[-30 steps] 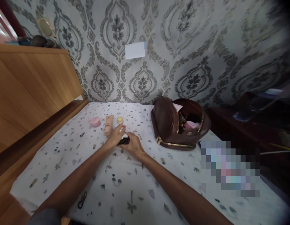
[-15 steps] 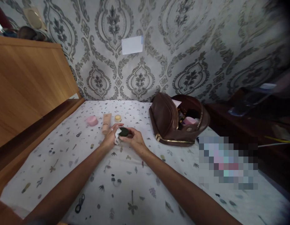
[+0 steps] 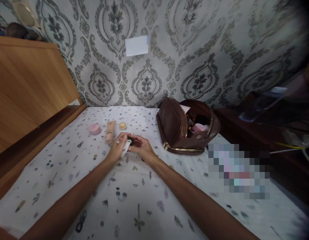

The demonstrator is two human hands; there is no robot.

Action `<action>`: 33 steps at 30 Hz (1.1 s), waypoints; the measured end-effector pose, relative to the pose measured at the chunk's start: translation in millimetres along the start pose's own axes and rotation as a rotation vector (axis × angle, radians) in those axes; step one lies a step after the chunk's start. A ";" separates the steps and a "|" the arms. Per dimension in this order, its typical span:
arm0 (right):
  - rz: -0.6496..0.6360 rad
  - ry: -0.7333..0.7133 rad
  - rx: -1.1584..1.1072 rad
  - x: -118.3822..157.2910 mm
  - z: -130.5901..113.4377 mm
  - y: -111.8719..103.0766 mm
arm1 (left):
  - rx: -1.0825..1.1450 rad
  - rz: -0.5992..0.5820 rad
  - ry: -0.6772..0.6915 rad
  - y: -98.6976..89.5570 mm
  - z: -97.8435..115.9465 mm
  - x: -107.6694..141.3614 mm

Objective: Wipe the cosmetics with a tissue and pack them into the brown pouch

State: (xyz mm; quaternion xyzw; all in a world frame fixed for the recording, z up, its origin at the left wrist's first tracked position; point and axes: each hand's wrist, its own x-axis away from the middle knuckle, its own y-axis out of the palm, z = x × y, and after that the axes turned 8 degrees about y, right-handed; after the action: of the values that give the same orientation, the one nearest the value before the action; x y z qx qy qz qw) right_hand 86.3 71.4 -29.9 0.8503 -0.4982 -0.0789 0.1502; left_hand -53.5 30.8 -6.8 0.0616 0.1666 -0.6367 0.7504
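Dark container [image 3: 130, 140], left of the brown bag [image 3: 172, 124], is grasped by the right hand [image 3: 144, 150] while the left hand [image 3: 116, 150] holds a white tissue [image 3: 125, 146] against it; a steady grip and light, even pressure would likely serve best.

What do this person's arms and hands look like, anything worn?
The left forearm and right forearm are bare and tapering, with no sleeve, watch or bracelet visible. The left hand and right hand are ungloved; any rings are too small to make out.
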 end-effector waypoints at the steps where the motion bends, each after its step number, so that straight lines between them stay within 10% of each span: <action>1: -0.018 0.017 0.004 1.0 -0.9 -0.2 | 0.045 0.018 -0.040 -0.6 -1.3 -1.6; 8: -0.179 0.128 -0.098 7.5 -3.0 5.7 | 0.355 0.147 -0.275 -6.4 -3.1 -10.2; 21: -0.417 0.284 -0.325 15.6 -11.2 11.7 | 0.389 0.300 -0.105 -14.7 17.2 -15.5; 33: -0.320 0.200 -0.447 8.0 -5.9 4.3 | -0.281 0.034 0.197 -17.3 9.1 -11.2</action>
State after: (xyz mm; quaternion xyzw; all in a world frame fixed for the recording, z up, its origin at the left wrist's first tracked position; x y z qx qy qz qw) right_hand 88.3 63.5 -22.7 0.8676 -0.3107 -0.1251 0.3676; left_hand -70.3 35.3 7.5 0.0211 0.3256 -0.5852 0.7424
